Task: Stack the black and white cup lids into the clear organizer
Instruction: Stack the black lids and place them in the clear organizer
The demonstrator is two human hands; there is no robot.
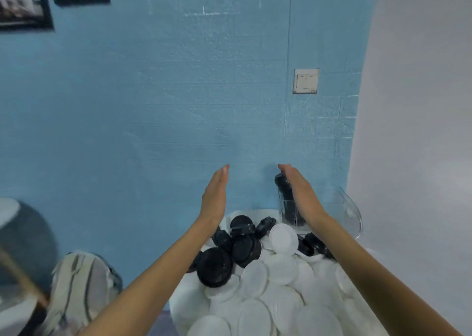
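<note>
Up front, both hands raised edge-on over the table point(178, 294), palms facing each other, holding nothing; left hand point(214, 198) flat, fingers straight and pressed together, tips pointing up toward the blue wall point(178, 93); right hand point(300, 192) likewise flat, fingers straight and together, just in front of the clear organizer point(287, 209); contact with the organizer not clear; well apart, gap between the two palms.

Clear organizer upright at far right of table, against the wall; stack of black lids point(282, 186) already inside it, rising above its rim; second clear curved part point(351, 211) to its right, contents not readable.

Loose black lids point(214, 266) heaped mid-table between the forearms, some tilted, some flat; white lids point(282, 237) spread over the near and right side of the table, overlapping, one propped up near the organizer.

Off-table: light switch point(305, 81) on wall, upper right; two framed pictures point(24, 2) top left; pale backpack point(81, 287) on floor lower left, beside a dark round seat point(28, 238); blurred.
</note>
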